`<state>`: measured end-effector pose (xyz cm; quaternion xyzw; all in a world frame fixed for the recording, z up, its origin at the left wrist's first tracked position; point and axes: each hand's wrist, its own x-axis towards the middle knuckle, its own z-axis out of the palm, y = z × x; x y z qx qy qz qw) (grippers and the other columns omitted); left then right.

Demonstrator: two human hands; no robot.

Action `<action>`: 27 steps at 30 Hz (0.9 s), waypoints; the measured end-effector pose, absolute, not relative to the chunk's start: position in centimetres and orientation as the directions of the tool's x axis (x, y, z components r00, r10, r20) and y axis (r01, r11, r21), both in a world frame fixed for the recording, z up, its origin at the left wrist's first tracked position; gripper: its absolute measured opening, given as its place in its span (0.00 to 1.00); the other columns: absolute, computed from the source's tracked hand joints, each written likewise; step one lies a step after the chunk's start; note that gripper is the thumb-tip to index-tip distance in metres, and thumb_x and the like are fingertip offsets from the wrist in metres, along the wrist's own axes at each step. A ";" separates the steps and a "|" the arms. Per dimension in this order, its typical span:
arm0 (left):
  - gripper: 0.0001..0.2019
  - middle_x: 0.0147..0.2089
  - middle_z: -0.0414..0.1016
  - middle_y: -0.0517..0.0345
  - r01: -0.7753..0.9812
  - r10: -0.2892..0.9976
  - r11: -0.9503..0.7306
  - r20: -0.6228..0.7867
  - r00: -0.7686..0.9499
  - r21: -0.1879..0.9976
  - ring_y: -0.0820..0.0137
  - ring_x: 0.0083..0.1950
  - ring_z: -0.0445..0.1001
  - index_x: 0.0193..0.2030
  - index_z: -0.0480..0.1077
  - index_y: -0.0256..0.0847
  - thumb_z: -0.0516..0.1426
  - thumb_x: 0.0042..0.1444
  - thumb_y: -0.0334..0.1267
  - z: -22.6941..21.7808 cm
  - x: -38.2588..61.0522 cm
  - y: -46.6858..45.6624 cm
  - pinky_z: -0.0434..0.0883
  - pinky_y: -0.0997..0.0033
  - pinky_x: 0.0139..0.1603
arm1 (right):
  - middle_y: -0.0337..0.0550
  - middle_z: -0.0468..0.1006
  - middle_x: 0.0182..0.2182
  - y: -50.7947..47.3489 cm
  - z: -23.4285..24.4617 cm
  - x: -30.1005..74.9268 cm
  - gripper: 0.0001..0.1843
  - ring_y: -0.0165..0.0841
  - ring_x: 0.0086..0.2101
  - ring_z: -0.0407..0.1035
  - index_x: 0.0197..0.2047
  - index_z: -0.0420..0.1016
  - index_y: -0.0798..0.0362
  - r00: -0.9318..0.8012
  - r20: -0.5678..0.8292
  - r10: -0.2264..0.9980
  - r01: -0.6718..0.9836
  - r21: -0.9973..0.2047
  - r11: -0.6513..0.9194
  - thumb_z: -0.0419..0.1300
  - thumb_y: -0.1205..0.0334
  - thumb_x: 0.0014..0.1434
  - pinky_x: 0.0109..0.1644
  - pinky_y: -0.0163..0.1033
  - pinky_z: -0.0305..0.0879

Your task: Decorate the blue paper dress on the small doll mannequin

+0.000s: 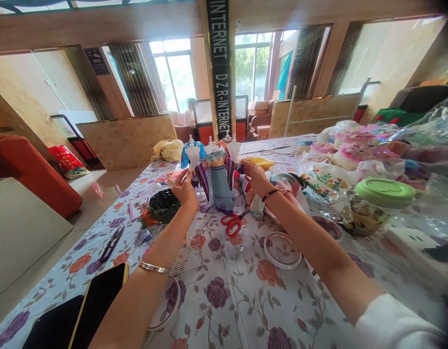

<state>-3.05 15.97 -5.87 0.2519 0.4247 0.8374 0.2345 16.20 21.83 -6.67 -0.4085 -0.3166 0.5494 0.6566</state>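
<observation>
A small doll mannequin in a grey-blue dress [219, 183] stands upright at the middle of the table, with a purple striped doll robe [209, 186] hanging open around it. My left hand [185, 188] pinches the robe's left sleeve edge between its fingers. On the other side, my right hand [258, 178] is closed on the right sleeve edge, its fingertips partly hidden by the cloth. White mannequin torsos [193, 154] stand close behind on both sides. Red-handled scissors [231, 225] lie on the table in front of the dress.
A dark woven basket [162, 205] sits by my left wrist. Thread snips [112, 244] and two phones [103, 303] lie on the left. Tape rolls [283, 265] rest near my forearms. To the right are a green-lidded jar [384, 192] and heaped plastic-wrapped pink items [354, 145].
</observation>
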 end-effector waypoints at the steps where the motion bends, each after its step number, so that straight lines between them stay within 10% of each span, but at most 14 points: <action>1: 0.05 0.30 0.76 0.60 -0.188 0.609 -0.526 0.213 -0.764 0.830 0.74 0.35 0.74 0.30 0.77 0.40 0.63 0.42 0.31 -5.8 -3.1 16.0 0.70 0.75 0.40 | 0.43 0.75 0.40 21.9 -6.7 16.2 0.13 0.29 0.36 0.71 0.47 0.71 0.58 0.184 -0.046 0.982 -0.464 -0.884 0.046 0.57 0.58 0.64 0.39 0.38 0.72; 27: 0.06 0.36 0.79 0.58 -0.158 0.623 -0.503 0.230 -0.747 0.849 0.72 0.39 0.76 0.33 0.77 0.43 0.62 0.45 0.34 -6.7 -4.5 17.2 0.71 0.72 0.42 | 0.47 0.72 0.48 22.6 -8.0 16.9 0.17 0.33 0.43 0.71 0.54 0.68 0.56 0.279 0.034 0.960 -0.608 -0.767 0.204 0.57 0.59 0.64 0.45 0.44 0.72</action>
